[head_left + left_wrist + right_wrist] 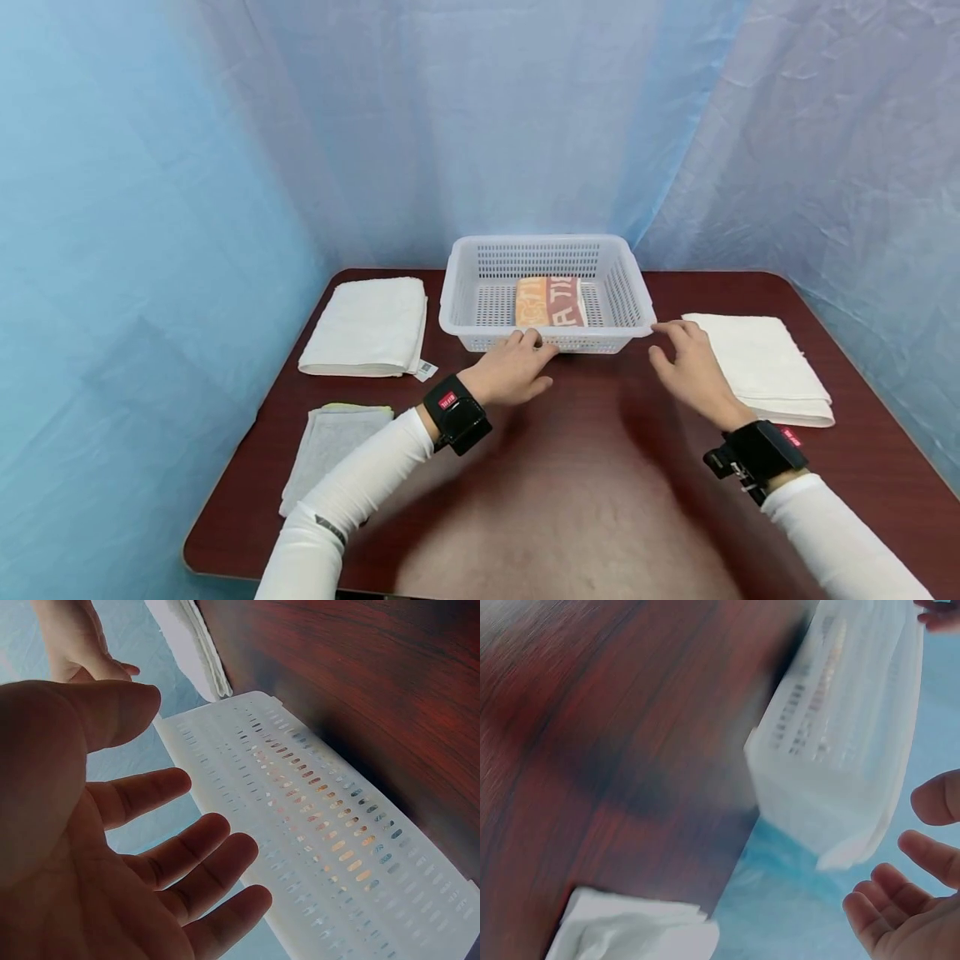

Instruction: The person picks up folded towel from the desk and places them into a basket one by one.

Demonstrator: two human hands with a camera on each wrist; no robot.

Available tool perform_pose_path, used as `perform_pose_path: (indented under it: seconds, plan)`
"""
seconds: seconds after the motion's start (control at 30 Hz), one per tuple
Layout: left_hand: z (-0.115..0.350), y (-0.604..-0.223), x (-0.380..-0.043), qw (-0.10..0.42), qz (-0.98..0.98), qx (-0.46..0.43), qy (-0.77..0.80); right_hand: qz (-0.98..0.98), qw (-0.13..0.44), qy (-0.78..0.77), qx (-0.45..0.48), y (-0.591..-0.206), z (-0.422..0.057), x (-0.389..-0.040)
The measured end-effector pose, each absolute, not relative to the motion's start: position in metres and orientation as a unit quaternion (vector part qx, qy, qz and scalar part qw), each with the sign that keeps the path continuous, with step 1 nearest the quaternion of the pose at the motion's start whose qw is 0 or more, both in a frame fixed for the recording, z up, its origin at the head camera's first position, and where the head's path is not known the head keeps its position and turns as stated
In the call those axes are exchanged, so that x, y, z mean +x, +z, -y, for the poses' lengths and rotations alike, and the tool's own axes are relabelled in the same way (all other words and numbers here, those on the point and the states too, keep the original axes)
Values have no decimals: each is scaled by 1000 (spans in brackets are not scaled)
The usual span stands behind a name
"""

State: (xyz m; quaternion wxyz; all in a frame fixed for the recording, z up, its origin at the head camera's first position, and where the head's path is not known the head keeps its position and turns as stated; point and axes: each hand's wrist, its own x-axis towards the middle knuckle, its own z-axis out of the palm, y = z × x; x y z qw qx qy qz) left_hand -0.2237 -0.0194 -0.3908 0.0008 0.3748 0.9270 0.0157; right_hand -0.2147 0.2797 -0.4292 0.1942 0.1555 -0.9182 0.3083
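Note:
A white plastic basket (540, 340) with slotted walls stands at the back of the table. Inside it lies a folded orange and dark pink towel (551, 302) with pale lettering. My left hand (513, 369) is at the basket's front wall, fingers spread and loosely bent; the left wrist view shows its bare palm facing the slots (322, 802). By the front right corner is my right hand (692, 364), its fingers relaxed and fingertips close to the rim. In the right wrist view those fingers (889, 896) stand apart from the basket, holding nothing.
A folded white towel (367, 325) with a tag lies left of the basket. Nearer, a folded grey cloth (330, 450) is partly hidden under my left sleeve. Another folded white towel (765, 362) lies on the right. Light blue curtains (525, 125) hang behind the dark red-brown table (570, 500).

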Motion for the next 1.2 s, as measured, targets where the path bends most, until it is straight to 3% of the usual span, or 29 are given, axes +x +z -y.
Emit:
perform_pose_path:
  seconds: [0.4, 0.77, 1.03, 1.2]
  plan:
    - [25, -390, -223, 11, -929, 370, 19, 938, 179, 289, 63, -438, -341, -225]
    - [25, -394, -224, 26, -929, 368, 22, 960, 115, 252, -40, -461, -406, -225]
    - [24, -392, -223, 32, -930, 364, 24, 962, 60, 251, -93, -463, -423, -220]
    - [24, -393, -223, 31, -931, 364, 21, 962, 67, 249, -86, -464, -427, -220]
